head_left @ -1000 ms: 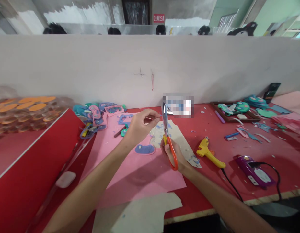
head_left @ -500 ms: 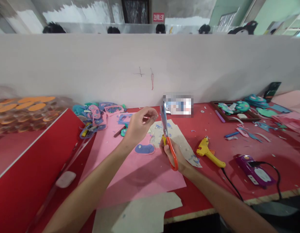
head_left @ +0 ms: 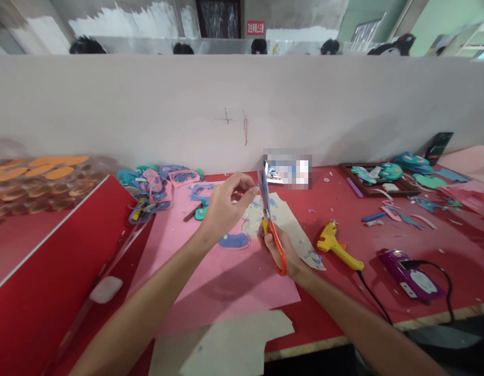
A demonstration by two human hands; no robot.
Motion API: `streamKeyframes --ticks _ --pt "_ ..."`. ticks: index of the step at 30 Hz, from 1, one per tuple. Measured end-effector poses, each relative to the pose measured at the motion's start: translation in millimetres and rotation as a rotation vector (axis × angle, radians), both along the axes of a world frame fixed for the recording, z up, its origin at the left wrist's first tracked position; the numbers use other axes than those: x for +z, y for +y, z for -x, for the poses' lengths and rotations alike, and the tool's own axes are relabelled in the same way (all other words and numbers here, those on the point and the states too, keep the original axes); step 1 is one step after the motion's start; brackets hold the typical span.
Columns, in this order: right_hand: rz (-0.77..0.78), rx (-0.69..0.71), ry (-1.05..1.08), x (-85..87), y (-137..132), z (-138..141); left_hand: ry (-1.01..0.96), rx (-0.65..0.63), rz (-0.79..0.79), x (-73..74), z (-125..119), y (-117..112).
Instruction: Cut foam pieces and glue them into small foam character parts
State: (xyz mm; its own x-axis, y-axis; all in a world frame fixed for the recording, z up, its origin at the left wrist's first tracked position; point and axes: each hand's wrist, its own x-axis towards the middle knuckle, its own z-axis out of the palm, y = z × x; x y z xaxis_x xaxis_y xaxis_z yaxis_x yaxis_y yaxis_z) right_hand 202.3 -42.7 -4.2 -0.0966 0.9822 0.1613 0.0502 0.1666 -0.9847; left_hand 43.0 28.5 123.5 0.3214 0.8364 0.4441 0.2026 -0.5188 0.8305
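My right hand (head_left: 286,253) grips a pair of scissors (head_left: 274,235) with orange-red and yellow handles, the blades pointing up and away and slightly apart. Close to the blade tips is my left hand (head_left: 231,201), its thumb and index finger pinched together. Whatever lies in that pinch, if anything, is too small to make out. Below the left hand, a blue felt piece (head_left: 234,241) with a pink edge and a pale dot rests on a pink felt sheet (head_left: 210,282). A beige sheet (head_left: 292,230) with blue scraps lies behind the scissors.
On the right are a yellow glue gun (head_left: 338,246), a purple corded device (head_left: 412,277) and a brown tray (head_left: 346,180) with felt pieces. A lit phone (head_left: 275,172) leans against the white partition (head_left: 148,104). Felt cutouts (head_left: 159,183) and a red board (head_left: 69,250) are left.
My left hand has moved slightly right, bringing its pinched fingertips closer to the scissor blades. The right hand and scissors stay almost in place.
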Motion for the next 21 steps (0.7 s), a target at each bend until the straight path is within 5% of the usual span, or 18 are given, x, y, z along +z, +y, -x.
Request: streamKeyframes --ticks 21 --pt "-0.026 0.039 0.009 3.3 -1.7 -2.3 -0.006 0.083 -0.061 -1.1 -0.6 -2.6"
